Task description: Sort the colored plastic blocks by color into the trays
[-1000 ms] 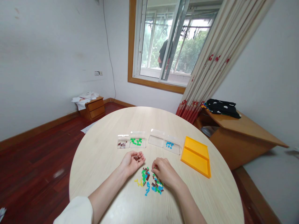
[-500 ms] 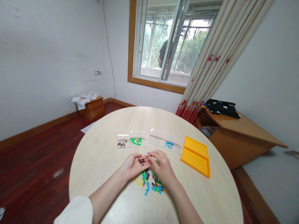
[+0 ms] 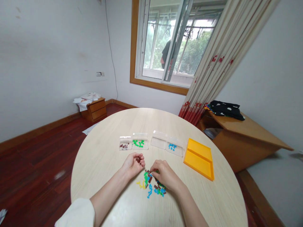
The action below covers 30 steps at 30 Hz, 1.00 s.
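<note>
- Brown pieces (image 3: 138,160) lie in left hand (image 3: 133,164), palm up, grip curled loosely closed around them.
- Right hand (image 3: 164,173): grip pinched closed at top of mixed coloured pile (image 3: 151,186) on surface (image 3: 104,164).
- Clear trays (image 3: 139,144) just beyond the hands; orange tray (image 3: 199,157) to the right.

The room has plain white plastered walls (image 3: 47,63) and a dark red wooden plank floor (image 3: 35,164), with a brown wooden skirting board (image 3: 35,134) along the left wall. In the far wall a large sliding glass window in a brown wooden frame (image 3: 133,47) gives soft daylight, with green trees behind it, and at its right hangs a cream curtain with red flower print (image 3: 220,63). A small wooden bedside cabinet (image 3: 96,108) with white papers on top stands far left, a light wooden desk (image 3: 248,132) carrying a black dotted cloth (image 3: 224,108) stands right, and a round pale wooden table (image 3: 146,123) is near.
</note>
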Tool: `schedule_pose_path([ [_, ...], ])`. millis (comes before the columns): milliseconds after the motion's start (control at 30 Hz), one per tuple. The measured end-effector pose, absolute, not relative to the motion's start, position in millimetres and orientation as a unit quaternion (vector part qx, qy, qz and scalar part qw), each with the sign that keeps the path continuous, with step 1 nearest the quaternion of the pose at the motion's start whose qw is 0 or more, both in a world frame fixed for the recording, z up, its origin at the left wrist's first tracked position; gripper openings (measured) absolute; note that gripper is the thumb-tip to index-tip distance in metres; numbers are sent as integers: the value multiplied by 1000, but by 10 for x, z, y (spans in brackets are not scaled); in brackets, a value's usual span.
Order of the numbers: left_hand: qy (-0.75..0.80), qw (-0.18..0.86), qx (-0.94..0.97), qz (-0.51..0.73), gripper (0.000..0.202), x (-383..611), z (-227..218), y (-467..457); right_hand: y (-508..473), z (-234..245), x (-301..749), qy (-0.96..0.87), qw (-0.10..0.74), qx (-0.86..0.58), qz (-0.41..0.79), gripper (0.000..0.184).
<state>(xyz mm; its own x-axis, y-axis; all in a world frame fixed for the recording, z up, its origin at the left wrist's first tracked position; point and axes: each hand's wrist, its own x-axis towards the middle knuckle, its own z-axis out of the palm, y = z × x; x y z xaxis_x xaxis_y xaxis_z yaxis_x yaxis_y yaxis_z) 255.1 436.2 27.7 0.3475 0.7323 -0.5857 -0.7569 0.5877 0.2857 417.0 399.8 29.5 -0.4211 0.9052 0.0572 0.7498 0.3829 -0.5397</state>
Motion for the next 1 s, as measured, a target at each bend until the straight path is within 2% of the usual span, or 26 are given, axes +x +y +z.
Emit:
schedule_pose_path([
  [200,353,820,-8,450,11,2553,300,4353,3982,288,4161,-812,172,-517,209,16],
  [300,359,819,-7,448,10,2551,318,4347,3974,319,4180,-803,200,-522,208,13],
  [500,346,839,12,419,10,2560,316,4321,4051,394,4194,-750,386,-500,196,12],
  [600,313,867,22,387,12,2581,287,4298,4068,398,4133,-742,438,-474,180,10],
  [900,323,857,-9,401,16,2586,299,4312,4077,347,4121,-732,455,-480,165,12],
  [1000,347,821,-44,451,18,2555,312,4354,4075,314,4158,-738,402,-507,192,12],
])
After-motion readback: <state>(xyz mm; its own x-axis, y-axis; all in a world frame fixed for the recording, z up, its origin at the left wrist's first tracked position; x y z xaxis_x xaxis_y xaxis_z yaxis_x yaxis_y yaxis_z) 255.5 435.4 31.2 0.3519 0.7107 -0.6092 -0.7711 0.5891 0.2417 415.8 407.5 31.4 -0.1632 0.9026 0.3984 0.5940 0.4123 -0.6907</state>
